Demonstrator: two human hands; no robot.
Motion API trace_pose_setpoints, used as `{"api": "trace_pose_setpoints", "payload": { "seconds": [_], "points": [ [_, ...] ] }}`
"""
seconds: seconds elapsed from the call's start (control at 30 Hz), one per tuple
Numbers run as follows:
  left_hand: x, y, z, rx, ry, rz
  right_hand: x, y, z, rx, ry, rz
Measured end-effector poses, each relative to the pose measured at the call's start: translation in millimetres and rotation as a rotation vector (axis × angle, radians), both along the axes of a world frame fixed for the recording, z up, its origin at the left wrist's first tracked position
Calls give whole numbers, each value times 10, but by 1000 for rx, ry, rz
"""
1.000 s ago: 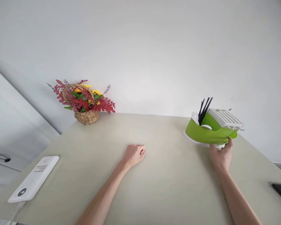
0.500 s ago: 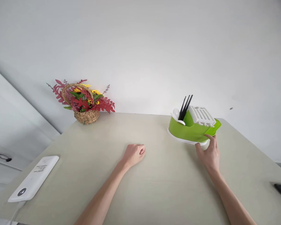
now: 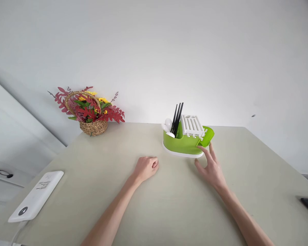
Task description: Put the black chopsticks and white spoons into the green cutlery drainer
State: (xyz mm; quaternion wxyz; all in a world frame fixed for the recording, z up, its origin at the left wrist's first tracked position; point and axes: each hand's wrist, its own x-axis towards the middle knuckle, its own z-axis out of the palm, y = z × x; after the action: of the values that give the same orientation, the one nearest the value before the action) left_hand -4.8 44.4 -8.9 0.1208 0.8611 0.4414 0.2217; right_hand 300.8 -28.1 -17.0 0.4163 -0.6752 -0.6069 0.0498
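Right hand point(image 3: 212, 169), fingers point(image 3: 204, 151) spread open, tips at the green cutlery holder's point(image 3: 183, 142) near right edge, holding nothing; the holder has slid left from 0.5 s ago to mid-counter. Left hand point(image 3: 145, 167) unmoved, loosely fisted, empty, on the beige counter point(image 3: 154, 205). White device point(image 3: 36, 196) near left; flower basket point(image 3: 91, 114) far left, well apart. Plain white wall point(image 3: 169, 51) behind.

green holder point(image 3: 184, 143) slid left, right hand point(image 3: 212, 169) now open

Beige table point(image 3: 169, 205), plain white wall point(image 3: 154, 51)
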Motion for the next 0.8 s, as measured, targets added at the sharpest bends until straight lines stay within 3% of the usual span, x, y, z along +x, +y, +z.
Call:
{"api": "trace_pose_setpoints", "payload": {
  "seconds": [0.1,0.23,0.57,0.8],
  "points": [
    [6,1,16,7,-2,29,-55,-14,17,2,-16,44],
    [8,20,45,30,-89,179,-127,-35,37,-7,-16,88],
    [-47,152,100,-32,-587,476,-330,-69,56,66,-75,245],
    [-68,203,144,-78,-865,547,-491,-96,104,84,-38,311]
  ]
}}
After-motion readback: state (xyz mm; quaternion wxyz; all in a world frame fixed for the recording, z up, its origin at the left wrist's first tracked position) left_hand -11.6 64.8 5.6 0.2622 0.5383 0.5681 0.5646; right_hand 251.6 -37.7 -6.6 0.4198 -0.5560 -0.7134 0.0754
